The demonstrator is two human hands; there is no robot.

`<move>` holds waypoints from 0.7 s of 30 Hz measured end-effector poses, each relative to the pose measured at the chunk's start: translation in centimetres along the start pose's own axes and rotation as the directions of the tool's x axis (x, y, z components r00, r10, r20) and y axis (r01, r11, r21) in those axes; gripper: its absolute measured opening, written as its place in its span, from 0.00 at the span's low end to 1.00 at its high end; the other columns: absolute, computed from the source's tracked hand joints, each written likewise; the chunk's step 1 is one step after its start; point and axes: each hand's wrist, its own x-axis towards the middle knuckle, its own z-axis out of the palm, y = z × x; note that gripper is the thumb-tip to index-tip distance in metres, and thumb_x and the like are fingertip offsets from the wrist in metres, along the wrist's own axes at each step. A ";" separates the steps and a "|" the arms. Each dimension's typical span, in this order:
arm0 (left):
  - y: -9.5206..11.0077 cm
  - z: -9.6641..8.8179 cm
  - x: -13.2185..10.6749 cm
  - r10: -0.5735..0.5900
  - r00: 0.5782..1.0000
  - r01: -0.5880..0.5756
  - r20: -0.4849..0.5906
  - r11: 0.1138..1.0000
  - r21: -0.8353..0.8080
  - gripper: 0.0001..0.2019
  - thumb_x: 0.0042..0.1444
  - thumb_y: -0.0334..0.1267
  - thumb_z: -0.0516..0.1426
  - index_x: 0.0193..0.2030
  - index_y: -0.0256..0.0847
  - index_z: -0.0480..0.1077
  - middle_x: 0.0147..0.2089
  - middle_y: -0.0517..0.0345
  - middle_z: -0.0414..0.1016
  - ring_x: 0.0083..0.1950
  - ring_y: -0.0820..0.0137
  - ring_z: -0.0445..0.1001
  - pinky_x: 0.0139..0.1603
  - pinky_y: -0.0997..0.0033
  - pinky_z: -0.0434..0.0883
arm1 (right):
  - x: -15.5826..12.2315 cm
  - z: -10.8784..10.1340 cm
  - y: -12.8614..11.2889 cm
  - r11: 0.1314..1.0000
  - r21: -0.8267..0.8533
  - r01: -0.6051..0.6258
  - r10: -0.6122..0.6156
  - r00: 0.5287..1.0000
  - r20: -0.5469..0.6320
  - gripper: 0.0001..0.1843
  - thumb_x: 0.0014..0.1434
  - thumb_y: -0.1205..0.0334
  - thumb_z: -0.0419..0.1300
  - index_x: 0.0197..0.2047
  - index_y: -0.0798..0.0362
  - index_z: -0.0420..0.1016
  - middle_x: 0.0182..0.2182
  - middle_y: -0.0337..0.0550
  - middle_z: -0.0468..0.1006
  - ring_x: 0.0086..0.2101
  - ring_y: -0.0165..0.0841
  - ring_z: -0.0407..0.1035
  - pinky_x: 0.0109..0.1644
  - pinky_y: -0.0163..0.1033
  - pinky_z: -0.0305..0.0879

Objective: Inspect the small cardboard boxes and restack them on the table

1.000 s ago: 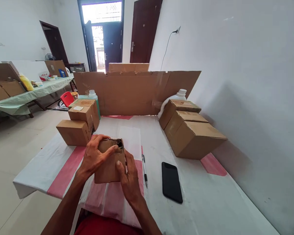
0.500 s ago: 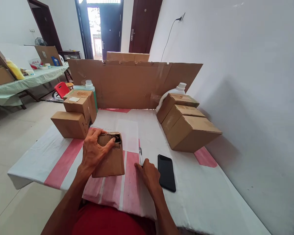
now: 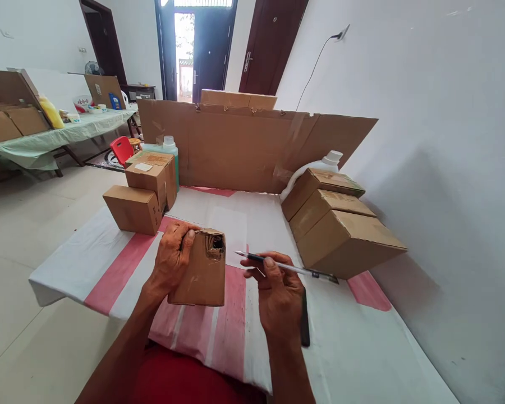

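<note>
My left hand (image 3: 174,255) grips the upper left edge of a small brown cardboard box (image 3: 200,278). A ragged dark hole shows near the box's top right corner. Raised to the right of the box, my right hand (image 3: 280,289) pinches a pen (image 3: 290,266) with a clear barrel and a black grip. The pen's tip points left toward the box, apart from it. Partly covered by my right hand and wrist, a black phone (image 3: 305,322) lies on the table. A white paper sheet (image 3: 229,227) lies beyond the box.
Cardboard boxes (image 3: 134,209) and a green-tinted bottle (image 3: 170,148) stand at the left. More boxes (image 3: 345,241) and a white jug (image 3: 331,160) stand at the right. A tall cardboard panel (image 3: 235,146) spans the table's back, with a wall (image 3: 454,168) along the right.
My right hand has lifted the pen off the table and turned it to point left. My left thumb has moved from the hole to the box's edge. The view has shifted slightly left.
</note>
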 end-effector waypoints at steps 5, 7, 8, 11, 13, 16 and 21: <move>0.4 0.1 -0.6 0.004 1.000 -0.004 -0.004 1.000 0.005 0.14 0.72 0.38 0.48 0.46 0.43 0.75 0.46 0.52 0.76 0.50 0.62 0.73 0.55 0.60 0.69 | -1.1 4.1 -0.4 0.961 -0.185 0.205 -0.185 0.976 0.119 0.09 0.68 0.56 0.61 0.46 0.48 0.82 0.41 0.43 0.81 0.32 0.32 0.74 0.38 0.41 0.75; 0.3 0.1 -0.7 0.010 1.000 -0.010 -0.002 1.000 0.006 0.14 0.72 0.38 0.48 0.46 0.44 0.74 0.46 0.53 0.76 0.50 0.62 0.73 0.54 0.60 0.69 | -1.2 4.5 -0.1 0.955 -0.207 0.214 -0.188 0.972 0.140 0.09 0.68 0.57 0.61 0.45 0.48 0.82 0.40 0.42 0.80 0.32 0.32 0.73 0.37 0.39 0.74; 0.3 0.1 -0.8 0.012 1.000 -0.012 0.001 1.000 0.008 0.13 0.72 0.38 0.48 0.46 0.44 0.74 0.46 0.53 0.76 0.50 0.62 0.73 0.54 0.60 0.69 | -1.2 4.6 -0.1 0.950 -0.219 0.222 -0.193 0.970 0.145 0.09 0.68 0.57 0.61 0.45 0.48 0.82 0.40 0.42 0.80 0.34 0.32 0.74 0.39 0.39 0.75; 0.3 0.3 -0.9 0.015 1.000 -0.015 0.003 1.000 0.017 0.13 0.72 0.37 0.47 0.47 0.44 0.74 0.46 0.52 0.76 0.50 0.61 0.73 0.54 0.60 0.69 | -1.0 4.4 -0.1 0.930 -0.261 0.257 -0.215 0.960 0.178 0.09 0.68 0.57 0.60 0.45 0.48 0.82 0.40 0.43 0.80 0.42 0.37 0.76 0.47 0.42 0.75; 0.5 0.4 -1.0 0.010 1.000 -0.010 -0.003 1.000 0.017 0.13 0.72 0.36 0.48 0.47 0.44 0.74 0.46 0.52 0.76 0.50 0.61 0.73 0.54 0.60 0.69 | -0.9 4.2 -0.3 0.920 -0.285 0.269 -0.218 0.956 0.197 0.09 0.68 0.57 0.60 0.44 0.47 0.81 0.40 0.43 0.80 0.44 0.38 0.76 0.49 0.43 0.74; 0.7 0.5 -1.1 0.004 1.000 -0.003 -0.014 1.000 0.016 0.13 0.71 0.36 0.48 0.45 0.44 0.74 0.46 0.53 0.76 0.50 0.61 0.73 0.54 0.60 0.68 | -1.0 3.8 -0.5 0.917 -0.299 0.263 -0.204 0.955 0.215 0.08 0.68 0.58 0.60 0.42 0.48 0.81 0.38 0.42 0.80 0.41 0.36 0.75 0.46 0.41 0.74; 0.9 0.5 -1.2 -0.004 1.000 0.005 -0.027 1.000 0.020 0.12 0.71 0.35 0.48 0.46 0.43 0.74 0.45 0.52 0.75 0.49 0.61 0.73 0.53 0.60 0.69 | -1.7 3.2 -0.6 0.911 -0.333 0.243 -0.182 0.962 0.203 0.10 0.68 0.56 0.59 0.39 0.49 0.80 0.33 0.40 0.78 0.31 0.32 0.70 0.34 0.36 0.68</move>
